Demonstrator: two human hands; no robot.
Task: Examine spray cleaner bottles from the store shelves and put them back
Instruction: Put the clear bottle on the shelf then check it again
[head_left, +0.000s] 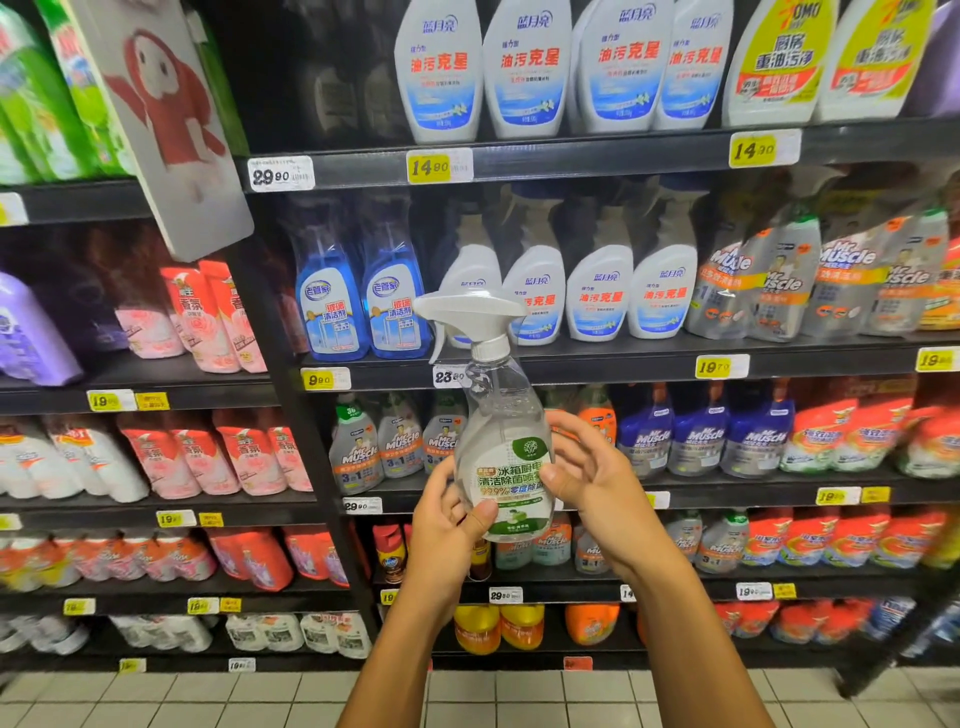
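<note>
My left hand's (448, 525) fingers curl round the clear spray bottle (501, 436), thumb on its green label; my right hand (592, 480) grips its other side. It stands upright at frame centre, clear of the black shelves (571, 364). Behind sit Mr Muscle bottles (698, 441) and a 14.80 price tag (428, 166).

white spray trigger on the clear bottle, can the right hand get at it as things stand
Probably yes. The white spray trigger stands bare above both hands, with nothing in front of it. But the right hand is holding the clear bottle low by its label, so it would have to let go and leave the left hand to hold.
</note>
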